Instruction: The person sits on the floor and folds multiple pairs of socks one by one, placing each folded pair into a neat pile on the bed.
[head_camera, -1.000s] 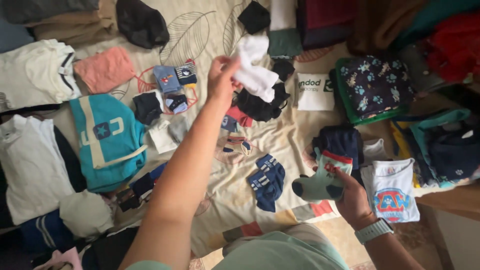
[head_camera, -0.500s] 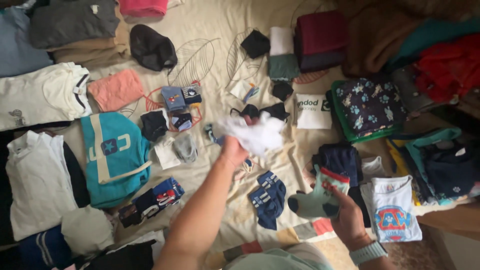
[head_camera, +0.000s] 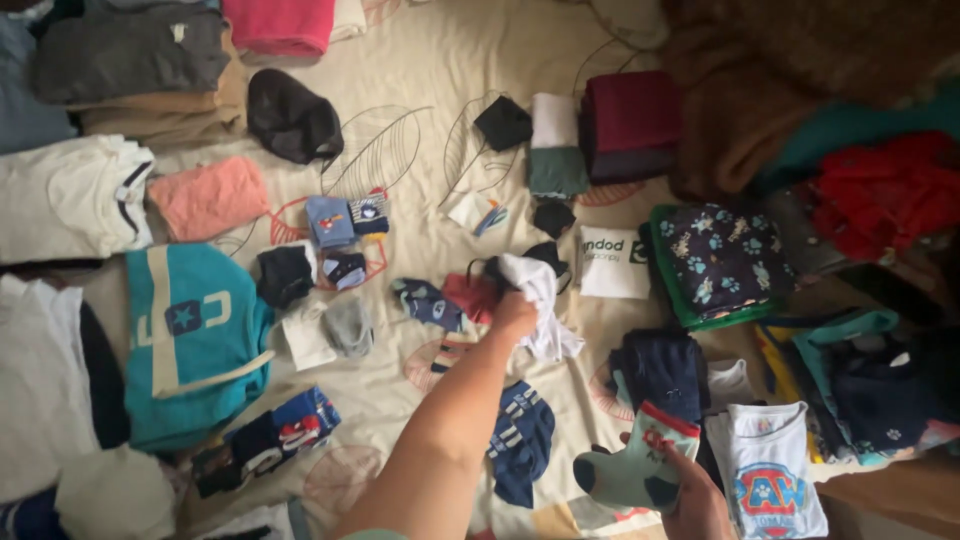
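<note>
- Your left hand (head_camera: 516, 315) has its fingers clenched on one white sock (head_camera: 540, 305), low over the bed (head_camera: 430, 70).
- Just beside it lie one red sock (head_camera: 470, 297) and one dark patterned sock (head_camera: 428, 303).
- Your right hand (head_camera: 695, 500) grips one pale green sock (head_camera: 632, 472) at the bed's near edge.
- Between your hands lies one navy striped pair (head_camera: 520, 440).

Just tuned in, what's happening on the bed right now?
A person is handling small clothes spread over a cream bedsheet. The left hand grips a white sock down among loose socks at the sheet's middle. The right hand holds a pale green sock near the bottom edge. Folded shirts lie around.
</note>
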